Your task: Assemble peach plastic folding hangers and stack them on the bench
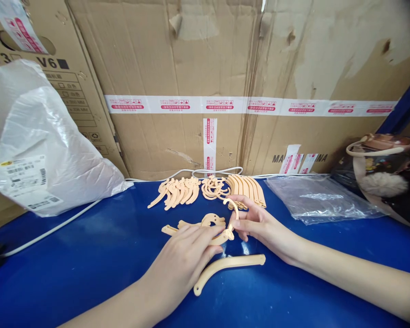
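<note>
My left hand (187,250) is closed on a curved cream plastic hanger arm (220,238). Between the fingers of my right hand (256,221) is a cream plastic hook (237,210), its curve upward and its base touching the end of that arm. Just behind my left hand lie further cream pieces, among them a rounded one with a hole (212,218), partly hidden by the fingers. A loose curved hanger arm (227,263) rests on the blue table in front of my hands.
Behind my hands are rows of cream curved pieces (177,191), a pile of hooks (213,187) and stacked hanger arms (248,187). A clear plastic bag (314,198) and a dark bag (389,182) are right. A white parcel (44,146) stands left, against cardboard boxes (177,54).
</note>
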Available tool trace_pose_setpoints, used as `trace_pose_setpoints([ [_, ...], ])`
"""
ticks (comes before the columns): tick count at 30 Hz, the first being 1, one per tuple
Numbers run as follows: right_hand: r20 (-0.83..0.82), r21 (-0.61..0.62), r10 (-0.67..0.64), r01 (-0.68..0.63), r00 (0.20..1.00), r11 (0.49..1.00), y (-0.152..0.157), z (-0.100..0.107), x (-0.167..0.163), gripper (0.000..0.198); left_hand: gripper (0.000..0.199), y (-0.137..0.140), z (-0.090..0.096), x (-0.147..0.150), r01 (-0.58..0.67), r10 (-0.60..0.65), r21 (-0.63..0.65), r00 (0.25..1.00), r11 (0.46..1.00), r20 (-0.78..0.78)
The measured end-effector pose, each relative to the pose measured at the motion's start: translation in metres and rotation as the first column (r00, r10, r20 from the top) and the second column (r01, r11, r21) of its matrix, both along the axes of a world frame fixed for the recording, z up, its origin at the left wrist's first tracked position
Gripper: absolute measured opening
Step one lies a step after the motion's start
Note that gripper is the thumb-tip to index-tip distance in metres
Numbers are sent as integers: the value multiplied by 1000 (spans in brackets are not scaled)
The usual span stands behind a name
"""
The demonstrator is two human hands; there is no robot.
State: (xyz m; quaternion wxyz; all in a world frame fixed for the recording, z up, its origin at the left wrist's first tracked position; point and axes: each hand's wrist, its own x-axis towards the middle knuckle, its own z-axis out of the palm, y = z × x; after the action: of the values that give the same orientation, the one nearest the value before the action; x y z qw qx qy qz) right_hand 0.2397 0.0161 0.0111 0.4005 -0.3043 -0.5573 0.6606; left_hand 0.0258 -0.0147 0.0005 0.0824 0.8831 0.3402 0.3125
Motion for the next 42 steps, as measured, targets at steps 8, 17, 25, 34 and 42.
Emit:
trace_pose_setpoints([
  [8,86,117,-99,88,991,989,-4,0,0,54,31,0,-1,1,31,-28,58,999,998,-46],
  [17,131,277,-171,129,977,952,-10,-2,-2,41,27,-2,8,3,28,-3,195,992,980,-126],
  [25,176,382,-204,124,963,916,-10,-3,-1,38,28,-3,6,3,1,19,214,995,977,-93],
  [34,180,333,-172,105,968,937,-12,3,-2,45,31,-2,7,1,-10,46,224,987,975,-154],
  [42,189,254,-185,133,964,958,-12,3,-3,48,31,-3,5,0,-15,58,288,988,958,-144],
])
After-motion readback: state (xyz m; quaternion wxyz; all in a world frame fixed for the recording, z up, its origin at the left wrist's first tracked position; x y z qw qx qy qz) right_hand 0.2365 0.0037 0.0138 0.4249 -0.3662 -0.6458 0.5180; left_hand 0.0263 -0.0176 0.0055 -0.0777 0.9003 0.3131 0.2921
